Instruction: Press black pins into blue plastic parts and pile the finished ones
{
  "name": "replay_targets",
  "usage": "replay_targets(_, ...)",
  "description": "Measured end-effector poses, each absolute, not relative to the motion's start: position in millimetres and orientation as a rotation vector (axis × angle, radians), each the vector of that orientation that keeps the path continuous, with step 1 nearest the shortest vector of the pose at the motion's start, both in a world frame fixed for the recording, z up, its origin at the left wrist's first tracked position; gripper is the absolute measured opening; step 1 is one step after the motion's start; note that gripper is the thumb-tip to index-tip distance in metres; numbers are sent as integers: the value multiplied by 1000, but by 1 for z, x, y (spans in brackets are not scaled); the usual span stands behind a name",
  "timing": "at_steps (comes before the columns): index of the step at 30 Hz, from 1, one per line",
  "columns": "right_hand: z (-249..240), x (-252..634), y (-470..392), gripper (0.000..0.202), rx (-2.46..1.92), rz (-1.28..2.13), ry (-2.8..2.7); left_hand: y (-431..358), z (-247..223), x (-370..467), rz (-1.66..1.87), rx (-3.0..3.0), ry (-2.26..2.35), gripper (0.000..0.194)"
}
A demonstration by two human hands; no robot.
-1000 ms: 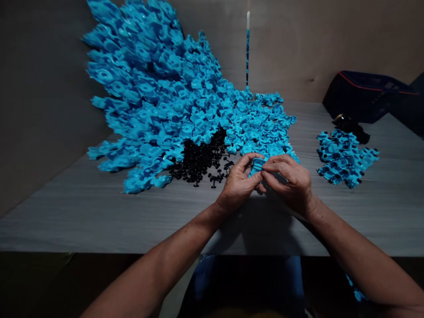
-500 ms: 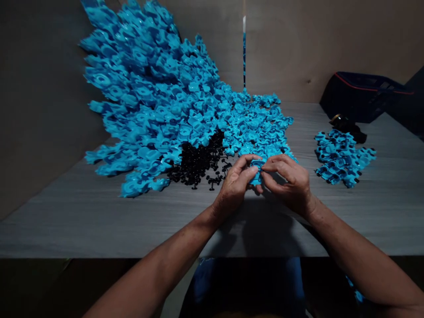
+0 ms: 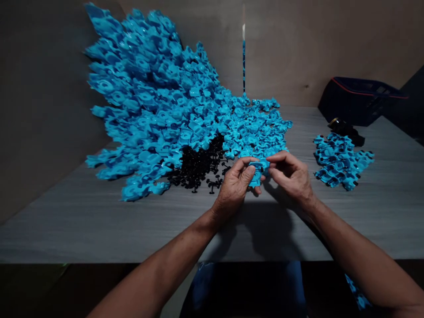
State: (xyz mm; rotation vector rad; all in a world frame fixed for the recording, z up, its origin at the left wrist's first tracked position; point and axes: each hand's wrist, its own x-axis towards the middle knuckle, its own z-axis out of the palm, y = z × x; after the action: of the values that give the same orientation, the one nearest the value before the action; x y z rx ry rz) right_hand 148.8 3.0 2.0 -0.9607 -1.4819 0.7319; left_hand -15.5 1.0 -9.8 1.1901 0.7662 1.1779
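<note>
A small blue plastic piece (image 3: 255, 175) is pinched between the thumb and fingers of my left hand (image 3: 233, 185), with a dark part showing near its upper right. Close beside its right edge, my right hand (image 3: 291, 179) has thumb and forefinger bent toward each other; whether anything is between the tips is too small to tell. Behind and left of my hands lies a large heap of blue plastic pieces (image 3: 159, 97). Small black axle-like parts (image 3: 198, 163) form a pile at the heap's front edge.
On the right, blue pieces with black ends (image 3: 342, 161) make a smaller group. Behind them are a black object (image 3: 349, 131) and a dark bin with a red rim (image 3: 361, 99). The grey table (image 3: 99, 229) meets walls at the back and left.
My right hand's fingertips have moved slightly right, away from the blue piece, showing more of it and its dark part. The whole view has shifted a little.
</note>
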Motion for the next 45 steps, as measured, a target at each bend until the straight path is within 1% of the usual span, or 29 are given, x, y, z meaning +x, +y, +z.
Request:
replay_targets(2, 3, 151, 4, 15, -980, 876, -1407, 0, -9, -15, 1183, 1184, 773, 40)
replay_targets(4, 3, 152, 5, 24, -950, 998, -1402, -1, -6, -15, 1188, 1203, 789, 39)
replay_targets(7, 0, 151, 6, 34, -907, 1070, -1409, -1, -4, -14, 1204, 1214, 807, 38)
replay_targets(9, -1, 148, 7, 34, -907, 1102, -1365, -1, -5, -14, 1211, 1202, 809, 38)
replay_targets(12, -1, 144, 6, 33, -901, 1267, -1243, 0, -8, -13, 1201, 1175, 807, 38)
replay_targets(15, 0, 140, 6, 36, -875, 1432, -1125, 0, -11, -12, 1185, 1148, 812, 40)
replay_targets(17, 0, 138, 6, 38, -864, 1486, -1072, 0, -13, -12, 1181, 1133, 830, 40)
replay_targets(23, -2, 136, 6, 41, -875, 1486, -1044, 0, -12, -12, 1181, 1114, 855, 39)
replay_targets(30, -11, 142, 12, 35, -882, 1537, -1009, 3, -9, -13, 1142, 1048, 842, 44)
replay_targets(34, -16, 144, 16, 42, -863, 1587, -989, 7, -3, -15, 1105, 938, 792, 47)
replay_targets(36, -17, 144, 16, 43, -868, 1548, -983, 8, 1, -16, 1128, 890, 779, 45)
replay_targets(42, -18, 137, 6, 31, -930, 1370, -1076, 12, 16, -25, 1240, 744, 720, 26)
replay_targets(45, -16, 134, 2, 29, -981, 1237, -1168, 13, 18, -28, 1257, 643, 682, 25)
